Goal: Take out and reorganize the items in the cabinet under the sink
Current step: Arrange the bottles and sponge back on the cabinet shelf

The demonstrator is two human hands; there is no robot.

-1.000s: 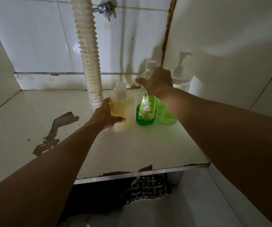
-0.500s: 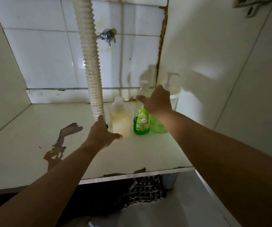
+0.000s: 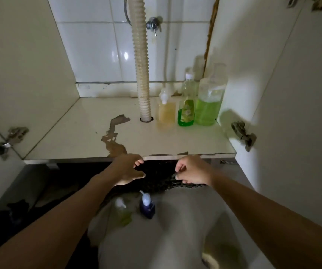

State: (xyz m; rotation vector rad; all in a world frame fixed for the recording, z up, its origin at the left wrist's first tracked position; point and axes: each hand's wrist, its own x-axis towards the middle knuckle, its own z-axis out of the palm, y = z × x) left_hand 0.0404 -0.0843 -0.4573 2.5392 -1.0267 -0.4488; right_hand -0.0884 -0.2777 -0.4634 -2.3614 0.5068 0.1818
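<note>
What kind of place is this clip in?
Most likely the cabinet under a sink: a corrugated drain hose passes through the shelf, beside a wall valve and detergent bottles.

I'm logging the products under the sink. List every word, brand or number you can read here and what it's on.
None can be read.
green dish soap bottle: a printed label, too blurred to read.
amber pump bottle, large green-filled bottle, dark blue pump bottle: no text visible.
</note>
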